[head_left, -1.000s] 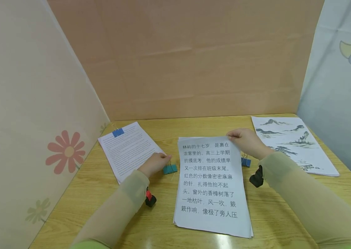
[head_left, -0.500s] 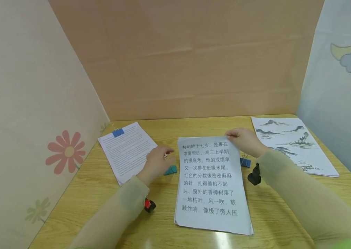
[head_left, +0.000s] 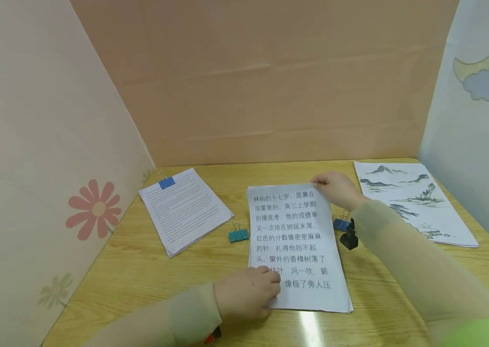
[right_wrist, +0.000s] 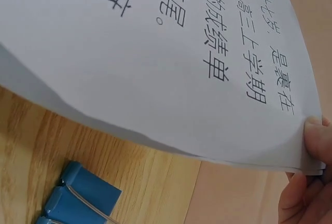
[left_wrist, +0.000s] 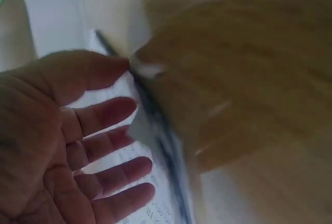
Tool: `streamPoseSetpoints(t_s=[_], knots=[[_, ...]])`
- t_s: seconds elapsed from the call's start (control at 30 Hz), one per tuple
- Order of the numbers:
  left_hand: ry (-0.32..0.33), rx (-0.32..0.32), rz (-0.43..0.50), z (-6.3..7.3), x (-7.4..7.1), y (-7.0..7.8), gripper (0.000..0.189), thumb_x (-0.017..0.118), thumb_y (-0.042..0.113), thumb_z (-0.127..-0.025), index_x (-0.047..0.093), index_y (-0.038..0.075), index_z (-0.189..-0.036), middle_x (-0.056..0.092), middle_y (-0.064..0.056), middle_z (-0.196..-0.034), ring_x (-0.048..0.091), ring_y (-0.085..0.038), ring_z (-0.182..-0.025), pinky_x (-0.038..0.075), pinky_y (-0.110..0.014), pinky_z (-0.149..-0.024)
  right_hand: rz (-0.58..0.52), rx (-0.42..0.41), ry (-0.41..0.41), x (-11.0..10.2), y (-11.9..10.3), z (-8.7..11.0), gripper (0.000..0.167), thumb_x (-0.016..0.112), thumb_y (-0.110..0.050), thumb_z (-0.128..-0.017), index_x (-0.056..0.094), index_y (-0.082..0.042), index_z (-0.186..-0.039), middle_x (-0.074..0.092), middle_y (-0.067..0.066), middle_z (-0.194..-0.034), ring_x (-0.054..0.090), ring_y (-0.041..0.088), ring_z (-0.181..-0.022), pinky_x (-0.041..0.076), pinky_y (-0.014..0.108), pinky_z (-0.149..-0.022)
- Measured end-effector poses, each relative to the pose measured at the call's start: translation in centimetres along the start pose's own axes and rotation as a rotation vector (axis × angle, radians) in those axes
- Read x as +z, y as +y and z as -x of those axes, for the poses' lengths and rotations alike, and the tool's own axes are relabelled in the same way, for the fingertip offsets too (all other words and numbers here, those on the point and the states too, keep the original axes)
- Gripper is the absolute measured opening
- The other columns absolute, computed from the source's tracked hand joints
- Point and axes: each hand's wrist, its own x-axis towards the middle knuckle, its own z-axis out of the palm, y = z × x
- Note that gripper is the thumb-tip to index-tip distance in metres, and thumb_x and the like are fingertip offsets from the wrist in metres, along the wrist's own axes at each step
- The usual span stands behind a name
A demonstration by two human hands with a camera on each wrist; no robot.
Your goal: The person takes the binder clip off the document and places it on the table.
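A stack of white sheets with large printed characters stands tilted in the middle of the table. At its top right corner, my right hand pinches the sheets between thumb and fingers, and the right wrist view shows the stack's corner lifted off the table. My left hand is over the lower left edge of the stack. In the left wrist view its fingers are loosely spread and the thumb is beside the sheets' edge; blur hides whether it touches. A teal binder clip lies left of the stack, a blue binder clip right.
On the left is a printed stack with a blue binder clip at its top. To the right lie sheets with ink landscapes. Walls enclose the wooden table on the left, right and back.
My left hand has left the teal binder clip and moved down and right to the stack's lower left edge. My right hand keeps its pinch, shifting slightly left and up.
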Motion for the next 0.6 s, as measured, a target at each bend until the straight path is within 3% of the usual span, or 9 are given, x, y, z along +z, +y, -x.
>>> streamPoseSetpoints(t_s=[0.17, 0.6], knots=[[-0.008, -0.042, -0.008, -0.2, 0.9, 0.6, 0.017, 0.069, 0.028, -0.085, 0.063, 0.018, -0.097, 0.052, 0.009, -0.096, 0.046, -0.007, -0.082, 0.042, -0.017, -0.071, 0.013, -0.012, 0.014, 0.2, 0.0, -0.2, 0.028, 0.049, -0.018, -0.101, 0.066, -0.006, -0.119, 0.068, 0.013, -0.108, 0.06, 0.028, -0.097, 0.044, 0.048, -0.09], [0.025, -0.065, 0.017, -0.8, 1.6, -0.4, 0.019, 0.071, 0.026, -0.084, 0.062, 0.016, -0.098, 0.048, 0.009, -0.087, 0.043, -0.008, -0.078, 0.04, -0.016, -0.071, -0.014, 0.032, 0.024, 0.6, 0.9, -1.2, 0.032, 0.046, -0.02, -0.103, 0.063, -0.005, -0.124, 0.066, 0.014, -0.112, 0.059, 0.03, -0.101, 0.044, 0.049, -0.089]])
